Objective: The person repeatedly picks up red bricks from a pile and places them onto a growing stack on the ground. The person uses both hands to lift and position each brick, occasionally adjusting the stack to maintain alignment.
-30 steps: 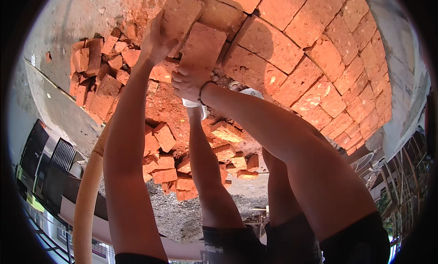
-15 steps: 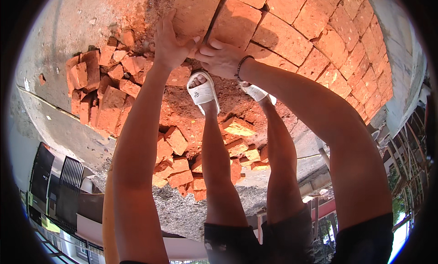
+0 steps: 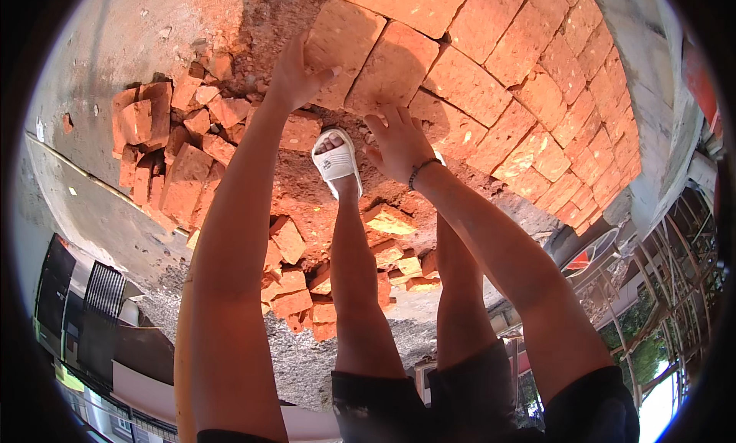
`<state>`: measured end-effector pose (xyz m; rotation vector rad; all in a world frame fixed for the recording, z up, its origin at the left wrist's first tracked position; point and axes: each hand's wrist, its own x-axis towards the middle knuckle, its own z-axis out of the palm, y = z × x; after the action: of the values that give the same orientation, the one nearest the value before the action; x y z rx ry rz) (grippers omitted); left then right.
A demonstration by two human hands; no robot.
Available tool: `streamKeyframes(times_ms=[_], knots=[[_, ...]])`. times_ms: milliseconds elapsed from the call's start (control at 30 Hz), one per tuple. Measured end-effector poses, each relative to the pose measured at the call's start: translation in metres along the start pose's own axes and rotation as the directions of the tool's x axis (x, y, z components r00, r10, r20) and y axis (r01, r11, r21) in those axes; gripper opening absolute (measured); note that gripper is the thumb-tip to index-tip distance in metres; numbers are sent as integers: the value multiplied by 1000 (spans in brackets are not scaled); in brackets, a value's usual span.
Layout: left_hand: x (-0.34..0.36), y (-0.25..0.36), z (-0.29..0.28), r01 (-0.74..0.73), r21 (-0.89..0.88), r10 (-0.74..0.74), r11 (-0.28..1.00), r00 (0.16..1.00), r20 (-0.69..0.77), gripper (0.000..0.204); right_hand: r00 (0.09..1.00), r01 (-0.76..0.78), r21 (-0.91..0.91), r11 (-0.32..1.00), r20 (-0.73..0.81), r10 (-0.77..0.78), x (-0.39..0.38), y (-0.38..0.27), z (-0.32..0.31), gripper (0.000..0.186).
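My left hand (image 3: pixel 294 81) rests against the left side of a flat orange-red brick (image 3: pixel 343 48), its fingers stretched along that edge and its thumb spread toward the near edge. A second brick (image 3: pixel 394 66) lies beside it to the right, with a thin dark gap between them. At that second brick's near edge is my right hand (image 3: pixel 405 142), wearing a dark bracelet. Its fingers are apart, with the tips at or just touching the brick; actual contact is hard to make out. Neither hand has closed round a brick.
Rows of laid bricks (image 3: pixel 529 113) spread to the right, beside a grey strip of ground (image 3: pixel 652 67). Broken bricks (image 3: pixel 180 136) are heaped at the left. More pieces (image 3: pixel 295 282) lie around my legs. My sandalled foot (image 3: pixel 336 163) stands on reddish rubble.
My right hand has drawn back from the near end of the gap between the two bricks, moving right and nearer to me. My left hand stays by the left brick.
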<state>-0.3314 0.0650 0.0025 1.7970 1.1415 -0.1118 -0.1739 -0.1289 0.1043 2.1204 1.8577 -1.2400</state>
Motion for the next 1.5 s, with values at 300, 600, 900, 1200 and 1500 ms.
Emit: streamKeyframes(times_ms=[300,600,900,1200,1500], knots=[[-43,48,41,501,-281,-557,819,813,-173,112,952,-51,27,998,302,41,-102,27,39,56],[-76,95,33,554,-347,-646,757,714,-270,99,888,96,-200,975,459,7,-160,100,-9,56],[-385,53,202,663,-507,-686,551,706,177,86,942,194,-274,942,319,-101,-166,137,-102,52],[-723,95,150,969,-114,-754,221,244,610,84,896,-82,-210,974,412,165,-278,101,-219,61],[-541,188,-49,436,-27,-420,900,882,215,53,998,-56,209,976,-5,59,-280,-16,-325,64]])
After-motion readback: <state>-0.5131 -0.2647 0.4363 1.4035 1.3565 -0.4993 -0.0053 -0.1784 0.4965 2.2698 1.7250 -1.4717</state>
